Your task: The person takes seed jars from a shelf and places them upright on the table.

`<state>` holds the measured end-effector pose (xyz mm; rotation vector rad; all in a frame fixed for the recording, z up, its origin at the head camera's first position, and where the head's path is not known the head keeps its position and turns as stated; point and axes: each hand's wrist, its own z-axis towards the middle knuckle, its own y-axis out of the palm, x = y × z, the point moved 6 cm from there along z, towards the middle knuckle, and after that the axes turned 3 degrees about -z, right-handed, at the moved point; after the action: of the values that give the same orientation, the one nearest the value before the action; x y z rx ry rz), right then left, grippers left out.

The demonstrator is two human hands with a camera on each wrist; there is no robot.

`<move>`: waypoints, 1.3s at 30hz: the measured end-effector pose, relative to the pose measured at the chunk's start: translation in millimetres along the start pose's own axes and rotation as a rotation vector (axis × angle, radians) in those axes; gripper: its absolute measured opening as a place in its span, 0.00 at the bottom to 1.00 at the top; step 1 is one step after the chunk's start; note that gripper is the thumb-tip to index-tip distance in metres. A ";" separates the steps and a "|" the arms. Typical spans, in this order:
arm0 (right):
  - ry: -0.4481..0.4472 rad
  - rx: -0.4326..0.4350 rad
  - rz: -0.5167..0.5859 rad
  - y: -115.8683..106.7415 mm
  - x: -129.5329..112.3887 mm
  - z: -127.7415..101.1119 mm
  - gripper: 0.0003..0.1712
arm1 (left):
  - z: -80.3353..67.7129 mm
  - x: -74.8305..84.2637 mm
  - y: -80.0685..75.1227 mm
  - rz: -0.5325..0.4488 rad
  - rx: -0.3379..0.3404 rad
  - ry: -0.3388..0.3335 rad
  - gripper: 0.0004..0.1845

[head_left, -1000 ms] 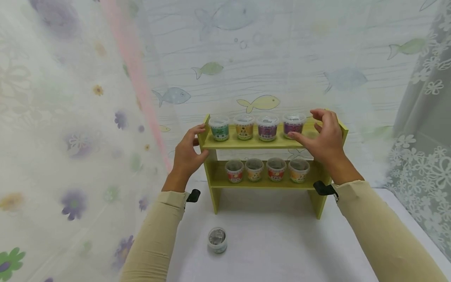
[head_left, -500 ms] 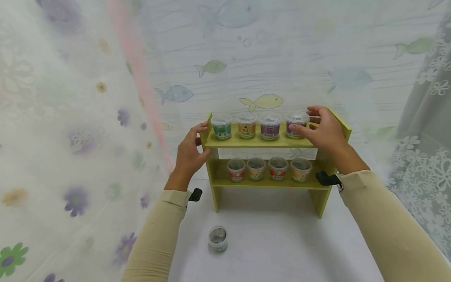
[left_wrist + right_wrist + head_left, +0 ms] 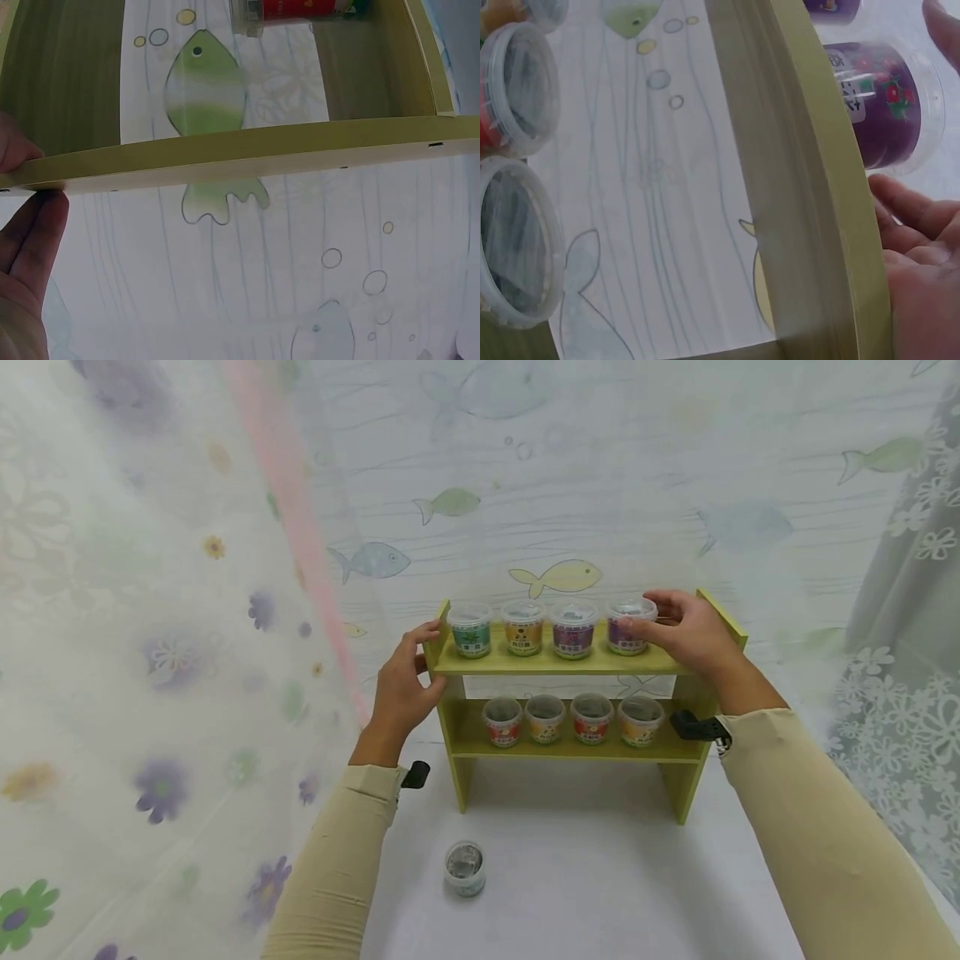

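In the head view, my left hand [image 3: 405, 685] grips the left end panel of a yellow-green two-tier wooden shelf [image 3: 555, 667]. Its thumb lies at the front edge and its fingers behind, as the left wrist view shows. My right hand [image 3: 693, 635] is around the rightmost purple plastic cup [image 3: 621, 642] on the upper tier, thumb across its front and fingers at its right. The right wrist view shows that purple cup [image 3: 885, 105] beside the fingertips [image 3: 889, 191]. To its left stand another purple cup [image 3: 573, 639], a yellow cup [image 3: 523, 637] and a green cup [image 3: 471, 637], all lidded.
Several red and yellow cups [image 3: 503, 731] line the lower tier. A single cup [image 3: 465, 868] stands on the white tabletop [image 3: 570, 877] in front of the shelf's left end. Behind hangs a fish-patterned curtain [image 3: 637, 468]; a flowered curtain [image 3: 187, 652] borders the left.
My right hand has closed in leftward from beside the rightmost purple cup to around it, its fingers coming against the cup. My left hand has kept its hold on the shelf.
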<state>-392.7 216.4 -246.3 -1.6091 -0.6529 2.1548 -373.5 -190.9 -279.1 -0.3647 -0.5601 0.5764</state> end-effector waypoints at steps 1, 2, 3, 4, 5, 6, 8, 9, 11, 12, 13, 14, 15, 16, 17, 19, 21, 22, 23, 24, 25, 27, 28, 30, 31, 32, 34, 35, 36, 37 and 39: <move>0.000 0.000 -0.002 -0.2 -0.1 -0.2 0.59 | 0.2 0.4 0.0 -0.006 -0.001 0.002 0.33; -0.002 0.001 -0.003 -0.2 -0.4 -0.3 0.59 | 0.5 0.7 -0.1 -0.011 -0.002 0.003 0.33; -0.004 0.000 0.000 0.1 -0.6 -0.3 0.59 | 0.8 0.9 -0.2 -0.019 -0.002 0.006 0.33; -0.007 -0.001 0.004 0.6 -0.9 -0.1 0.58 | 0.8 0.6 -0.2 -0.024 -0.002 0.007 0.33; -0.012 0.000 0.008 1.1 -1.1 0.0 0.57 | 0.9 0.5 -0.4 -0.029 -0.002 0.007 0.33; -0.015 0.001 0.010 1.5 -1.3 -0.1 0.56 | 0.8 0.1 -0.2 -0.031 -0.003 0.004 0.32; -0.022 0.007 0.011 2.0 -1.1 -0.4 0.53 | 0.7 0.3 0.2 -0.038 -0.004 -0.004 0.32; -0.022 0.011 0.012 1.9 -0.7 -0.7 0.52 | 0.4 0.3 0.4 -0.042 -0.003 -0.007 0.32; -0.023 0.022 0.007 2.7 -0.8 -1.0 0.51 | -0.3 -0.6 -0.1 -0.041 -0.001 -0.015 0.32; -0.022 0.027 0.007 3.0 -0.8 -1.2 0.51 | -0.4 -1.0 -0.1 -0.038 0.000 -0.018 0.32; -0.022 0.031 0.009 3.1 -0.8 -1.3 0.51 | -0.5 -1.4 0.0 -0.036 0.003 -0.020 0.32; -0.020 0.032 0.012 3.3 -0.5 -1.1 0.51 | -0.7 -2.2 0.2 -0.035 0.007 -0.019 0.32; -0.019 0.032 0.016 3.5 -0.3 -0.9 0.51 | -1.0 -2.8 0.4 -0.032 0.010 -0.021 0.32; -0.018 0.034 0.015 3.5 0.1 -0.9 0.50 | -1.1 -3.4 0.6 -0.031 0.013 -0.021 0.32; -0.015 0.035 0.015 3.4 0.7 -1.1 0.50 | -1.3 -3.9 0.9 -0.031 0.016 -0.021 0.32; -0.011 0.039 0.008 3.1 2.2 -1.0 0.50 | -1.2 -4.2 1.3 -0.033 0.021 -0.016 0.32; -0.007 0.041 0.004 2.7 3.5 -0.8 0.51 | -1.0 -4.3 1.8 -0.036 0.021 -0.015 0.33; -0.006 0.044 0.001 2.5 4.0 -0.8 0.51 | -0.8 -4.4 2.1 -0.038 0.021 -0.014 0.33; -0.006 0.046 -0.003 2.4 4.4 -0.7 0.51 | -0.6 -4.6 2.3 -0.038 0.021 -0.014 0.33; -0.009 0.047 -0.006 2.3 4.5 -0.3 0.50 | -0.2 -4.7 2.6 -0.039 0.021 -0.014 0.33; -0.012 0.048 -0.009 2.0 4.7 0.0 0.50 | 0.3 -4.9 3.0 -0.042 0.020 -0.014 0.33; -0.016 0.053 -0.017 1.6 4.8 0.1 0.50 | 1.1 -5.3 3.5 -0.042 0.019 -0.017 0.33; -0.019 0.055 -0.020 1.5 4.6 0.2 0.50 | 1.3 -5.1 3.7 -0.045 0.019 -0.016 0.33; -0.021 0.060 -0.023 1.5 4.3 0.0 0.49 | 1.7 -4.9 3.6 -0.048 0.021 -0.015 0.32; -0.022 0.063 -0.027 1.6 3.8 -0.3 0.49 | 1.6 -4.7 3.4 -0.049 0.023 -0.015 0.32; -0.021 0.065 -0.028 1.9 3.4 -0.6 0.49 | 1.4 -4.6 3.1 -0.048 0.023 -0.015 0.32; -0.018 0.069 -0.033 2.3 2.1 -1.5 0.50 | 0.9 -4.1 2.5 -0.047 0.025 -0.019 0.32; -0.015 0.071 -0.041 2.4 1.3 -2.1 0.50 | 0.7 -4.2 2.4 -0.045 0.025 -0.023 0.32; -0.013 0.072 -0.049 2.5 0.5 -2.7 0.51 | 0.5 -4.3 2.4 -0.044 0.024 -0.027 0.32; -0.011 0.073 -0.057 2.5 -0.5 -3.3 0.51 | 0.4 -4.3 2.6 -0.044 0.023 -0.031 0.32; -0.009 0.073 -0.081 2.0 -2.1 -4.5 0.52 | 0.5 -4.5 3.4 -0.044 0.019 -0.040 0.32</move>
<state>-387.9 214.1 -246.9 -1.5101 -0.6232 2.1043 -378.4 -190.9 -282.1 -0.3228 -0.5996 0.5477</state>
